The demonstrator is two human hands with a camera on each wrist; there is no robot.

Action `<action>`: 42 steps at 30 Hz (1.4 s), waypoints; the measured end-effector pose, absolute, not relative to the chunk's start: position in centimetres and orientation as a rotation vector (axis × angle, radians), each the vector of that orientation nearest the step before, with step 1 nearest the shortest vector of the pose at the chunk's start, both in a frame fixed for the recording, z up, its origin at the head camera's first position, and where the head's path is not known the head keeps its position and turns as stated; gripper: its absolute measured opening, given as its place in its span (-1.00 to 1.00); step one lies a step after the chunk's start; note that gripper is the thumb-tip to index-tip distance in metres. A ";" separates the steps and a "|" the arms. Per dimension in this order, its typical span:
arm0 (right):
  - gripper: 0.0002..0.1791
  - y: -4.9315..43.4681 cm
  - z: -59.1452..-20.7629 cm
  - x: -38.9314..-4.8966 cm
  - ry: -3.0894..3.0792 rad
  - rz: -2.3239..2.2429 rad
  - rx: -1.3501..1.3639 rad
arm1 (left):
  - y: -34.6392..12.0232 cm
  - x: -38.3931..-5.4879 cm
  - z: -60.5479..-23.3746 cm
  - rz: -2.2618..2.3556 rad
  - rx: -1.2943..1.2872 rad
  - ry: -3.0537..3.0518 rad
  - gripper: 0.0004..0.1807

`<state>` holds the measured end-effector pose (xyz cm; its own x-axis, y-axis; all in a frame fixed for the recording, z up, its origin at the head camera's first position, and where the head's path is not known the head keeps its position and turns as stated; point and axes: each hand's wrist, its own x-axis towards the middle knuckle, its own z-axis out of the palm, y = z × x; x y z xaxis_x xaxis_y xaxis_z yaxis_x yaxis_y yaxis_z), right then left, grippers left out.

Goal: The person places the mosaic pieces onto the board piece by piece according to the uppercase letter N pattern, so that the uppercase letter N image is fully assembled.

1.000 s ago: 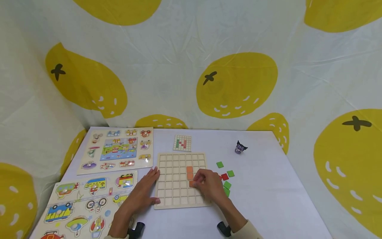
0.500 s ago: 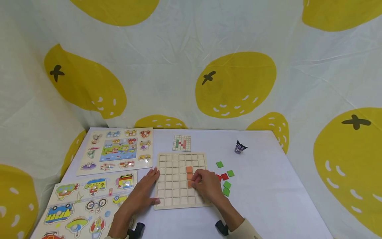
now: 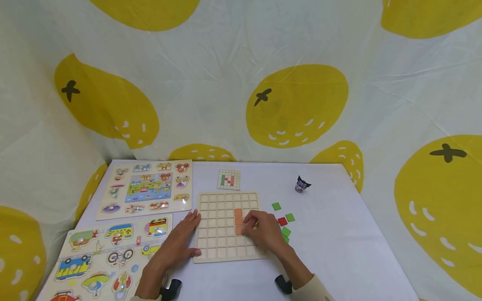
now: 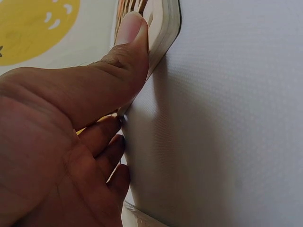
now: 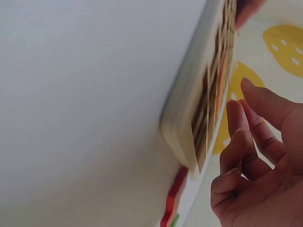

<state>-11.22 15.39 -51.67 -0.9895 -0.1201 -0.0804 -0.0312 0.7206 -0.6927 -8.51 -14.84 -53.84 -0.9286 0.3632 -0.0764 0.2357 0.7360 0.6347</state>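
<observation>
A pale wooden grid board [image 3: 216, 241] lies in front of me in the head view. Orange square tiles [image 3: 238, 212] sit one below another in a column right of its middle. Over the lowest orange tile [image 3: 239, 230] hovers my right hand [image 3: 265, 232], its thumb and fingers loosely bent. In the right wrist view a gap shows between thumb [image 5: 258, 94] and fingertips, with nothing between them. My left hand [image 3: 178, 238] rests along the board's left edge, fingers extended. Its thumb [image 4: 128, 42] lies against the board near the front corner in the left wrist view.
Loose green tiles [image 3: 276, 206] and a red tile [image 3: 282, 221] lie right of the board. Behind it is a small pattern card [image 3: 228, 179]. Two picture puzzles [image 3: 148, 188] cover the table's left side. A small dark figure [image 3: 302, 184] stands at the back right.
The lowest orange tile has gone from slightly askew to lying squarely in the column. My right fingers have come off it slightly. The left hand has stayed put.
</observation>
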 end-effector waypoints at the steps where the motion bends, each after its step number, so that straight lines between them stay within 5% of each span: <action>1: -0.84 15.6 -51.5 -11.2 2.807 -1.128 -0.112 | -14.9 -8.5 -53.8 0.962 0.476 2.743 0.19; 20: -0.71 21.2 -50.4 -10.8 2.817 -1.154 0.127 | -14.7 -8.5 -54.0 0.975 0.466 2.742 0.20; 42: -0.62 21.9 -52.1 -10.9 2.890 -0.820 -0.040 | -14.8 -8.3 -53.7 0.978 0.474 2.740 0.20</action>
<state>-10.88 21.92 -52.09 -0.9903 -0.0627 -0.1241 0.0119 0.8513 -0.5246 -8.32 -14.81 -53.69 -0.9301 0.3599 -0.0734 0.2321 0.7308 0.6419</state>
